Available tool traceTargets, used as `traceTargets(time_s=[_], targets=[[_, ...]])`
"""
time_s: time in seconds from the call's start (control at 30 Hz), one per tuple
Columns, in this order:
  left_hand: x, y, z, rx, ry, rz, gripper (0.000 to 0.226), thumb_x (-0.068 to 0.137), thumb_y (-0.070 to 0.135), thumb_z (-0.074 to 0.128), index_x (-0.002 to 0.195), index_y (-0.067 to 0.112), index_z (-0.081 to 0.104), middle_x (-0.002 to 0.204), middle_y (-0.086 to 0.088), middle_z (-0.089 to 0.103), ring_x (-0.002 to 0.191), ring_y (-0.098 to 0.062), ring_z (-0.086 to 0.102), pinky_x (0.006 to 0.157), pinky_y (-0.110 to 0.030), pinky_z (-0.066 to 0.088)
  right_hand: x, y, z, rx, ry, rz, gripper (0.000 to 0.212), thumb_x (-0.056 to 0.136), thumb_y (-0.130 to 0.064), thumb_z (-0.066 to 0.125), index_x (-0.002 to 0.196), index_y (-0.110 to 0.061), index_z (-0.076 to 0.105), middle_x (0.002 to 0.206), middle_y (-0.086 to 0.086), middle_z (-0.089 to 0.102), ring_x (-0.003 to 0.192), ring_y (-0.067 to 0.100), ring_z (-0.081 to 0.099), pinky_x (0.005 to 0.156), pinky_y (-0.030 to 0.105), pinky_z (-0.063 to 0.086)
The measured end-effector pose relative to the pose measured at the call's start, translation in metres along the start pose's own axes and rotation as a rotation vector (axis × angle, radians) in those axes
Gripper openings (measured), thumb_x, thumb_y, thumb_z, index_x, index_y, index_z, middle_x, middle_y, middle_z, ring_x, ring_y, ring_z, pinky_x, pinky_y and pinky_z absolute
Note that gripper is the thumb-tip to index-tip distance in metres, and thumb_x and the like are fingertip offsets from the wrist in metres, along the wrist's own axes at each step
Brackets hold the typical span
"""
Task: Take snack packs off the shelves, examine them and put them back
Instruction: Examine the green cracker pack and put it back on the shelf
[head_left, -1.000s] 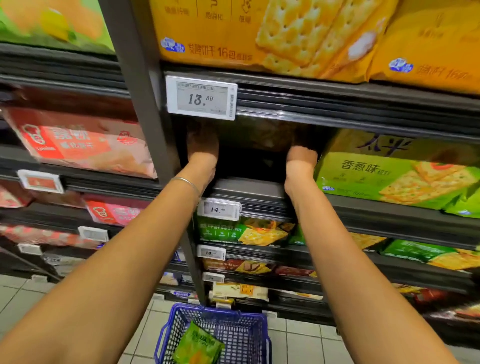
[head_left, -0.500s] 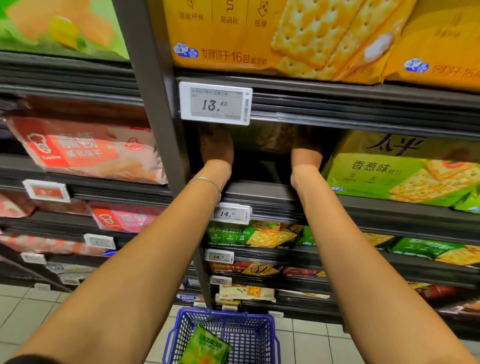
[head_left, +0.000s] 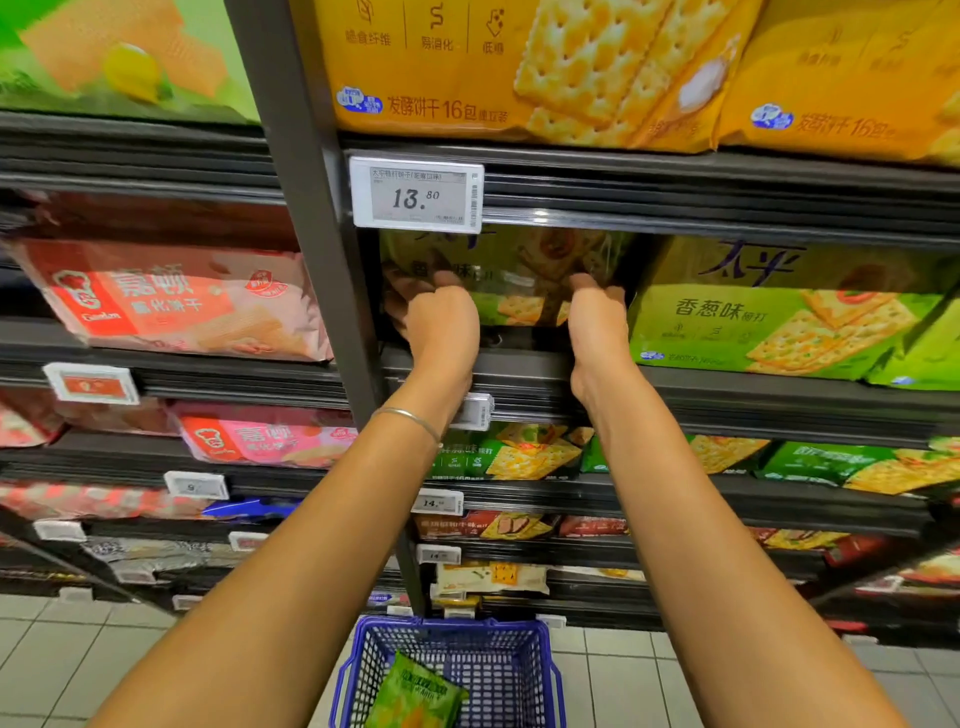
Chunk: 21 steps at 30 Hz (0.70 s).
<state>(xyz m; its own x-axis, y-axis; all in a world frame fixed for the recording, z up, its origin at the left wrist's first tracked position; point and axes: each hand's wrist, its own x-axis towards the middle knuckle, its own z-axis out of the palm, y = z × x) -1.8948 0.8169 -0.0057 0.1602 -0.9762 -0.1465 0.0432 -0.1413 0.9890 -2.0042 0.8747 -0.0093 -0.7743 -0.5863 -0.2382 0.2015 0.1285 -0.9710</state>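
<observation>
The left hand and right hand have fingers curled, gripping the green cracker pack between them on the shelf.

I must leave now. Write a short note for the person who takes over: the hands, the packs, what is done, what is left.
Left hand grips the left side of the green cracker pack; right hand grips its right side.
The pack is in the bay under the 13.80 price tag, beside a second green cracker pack. A green snack pack lies in the blue basket.
Done: both hands grip it.
Left: unclear if coming out or going back; examine if needed, reshelve.
</observation>
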Motion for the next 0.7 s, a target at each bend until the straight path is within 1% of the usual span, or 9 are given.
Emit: traceTargets(time_s=[0.1, 0.23, 0.3, 0.37, 0.43, 0.47, 0.53, 0.6, 0.7], targets=[[-0.02, 0.002, -0.019, 0.173, -0.115, 0.023, 0.076, 0.108, 0.045, 0.046, 0.166, 0.01, 0.012, 0.17, -0.014, 0.013, 0.154, -0.034, 0.025, 0.124, -0.043, 0.025, -0.008, 0.004, -0.008, 0.011, -0.031, -0.024, 0.077, 0.104, -0.039, 0.052, 0.165, -0.02, 0.01, 0.169, 0.006, 0.025, 0.151, 0.031, 0.031, 0.118, 0.041, 0.028], [-0.055, 0.014, -0.046, 0.311, -0.303, 0.073, 0.083, 0.105, 0.041, 0.056, 0.164, 0.006, 0.009, 0.167, -0.015, 0.015, 0.149, -0.035, 0.03, 0.11, -0.038, 0.03, -0.008, 0.001, -0.01, 0.065, -0.041, -0.019, 0.073, 0.105, -0.038, 0.048, 0.165, -0.02, 0.009, 0.168, 0.004, 0.026, 0.15, 0.028, 0.032, 0.117, 0.038, 0.028], [-0.076, 0.015, -0.057, 0.341, -0.408, 0.076, 0.095, 0.104, 0.037, 0.061, 0.165, 0.01, -0.006, 0.17, -0.014, 0.006, 0.153, -0.033, 0.023, 0.115, -0.039, 0.028, -0.005, -0.002, -0.01, 0.101, -0.031, -0.009, 0.068, 0.106, -0.038, 0.045, 0.165, -0.02, 0.014, 0.166, 0.005, 0.03, 0.147, 0.027, 0.035, 0.111, 0.037, 0.03], [-0.098, 0.011, -0.066, 0.355, -0.484, 0.084, 0.105, 0.102, 0.036, 0.065, 0.164, 0.014, -0.016, 0.17, -0.013, 0.0, 0.154, -0.03, 0.019, 0.115, -0.03, 0.021, -0.003, -0.004, -0.008, 0.133, -0.033, 0.01, 0.063, 0.106, -0.039, 0.043, 0.163, -0.02, 0.022, 0.162, 0.006, 0.036, 0.142, 0.027, 0.04, 0.105, 0.035, 0.031], [-0.116, 0.005, -0.072, 0.409, -0.532, 0.103, 0.107, 0.1, 0.04, 0.066, 0.164, 0.018, -0.017, 0.165, -0.011, 0.004, 0.153, -0.033, 0.019, 0.124, -0.036, 0.019, -0.003, -0.005, -0.007, 0.181, -0.037, 0.02, 0.06, 0.105, -0.041, 0.044, 0.159, -0.02, 0.031, 0.156, 0.008, 0.045, 0.138, 0.029, 0.046, 0.112, 0.038, 0.036], [-0.122, 0.0, -0.075, 0.449, -0.545, 0.125, 0.107, 0.098, 0.043, 0.067, 0.165, 0.02, -0.015, 0.161, -0.009, 0.009, 0.151, -0.034, 0.019, 0.126, -0.04, 0.022, -0.004, -0.005, -0.007, 0.198, -0.041, 0.02, 0.057, 0.104, -0.041, 0.045, 0.156, -0.02, 0.036, 0.152, 0.009, 0.051, 0.135, 0.03, 0.05, 0.114, 0.043, 0.038], [-0.135, -0.012, -0.085, 0.562, -0.512, 0.231, 0.106, 0.096, 0.045, 0.069, 0.166, 0.022, -0.008, 0.15, -0.004, 0.017, 0.146, -0.028, 0.02, 0.122, -0.037, 0.022, -0.005, -0.006, -0.009, 0.206, -0.047, -0.005, 0.05, 0.102, -0.042, 0.047, 0.147, -0.019, 0.047, 0.141, 0.009, 0.06, 0.127, 0.032, 0.057, 0.112, 0.047, 0.043], [-0.141, -0.025, -0.098, 0.623, -0.37, 0.393, 0.099, 0.094, 0.04, 0.072, 0.167, 0.021, 0.008, 0.136, -0.002, 0.022, 0.137, -0.023, 0.023, 0.115, -0.034, 0.023, -0.009, -0.007, -0.012, 0.203, -0.041, -0.021, 0.047, 0.102, -0.043, 0.047, 0.143, -0.019, 0.051, 0.139, 0.008, 0.061, 0.125, 0.031, 0.058, 0.11, 0.046, 0.045], [-0.136, -0.043, -0.116, 0.47, -0.197, 0.504, 0.078, 0.091, 0.022, 0.078, 0.158, 0.016, 0.038, 0.147, -0.011, 0.024, 0.14, -0.026, 0.026, 0.115, -0.023, 0.025, -0.02, -0.005, -0.017, 0.195, -0.038, -0.057, 0.031, 0.103, -0.046, 0.046, 0.122, -0.023, 0.056, 0.123, 0.0, 0.064, 0.114, 0.024, 0.059, 0.097, 0.04, 0.046]])
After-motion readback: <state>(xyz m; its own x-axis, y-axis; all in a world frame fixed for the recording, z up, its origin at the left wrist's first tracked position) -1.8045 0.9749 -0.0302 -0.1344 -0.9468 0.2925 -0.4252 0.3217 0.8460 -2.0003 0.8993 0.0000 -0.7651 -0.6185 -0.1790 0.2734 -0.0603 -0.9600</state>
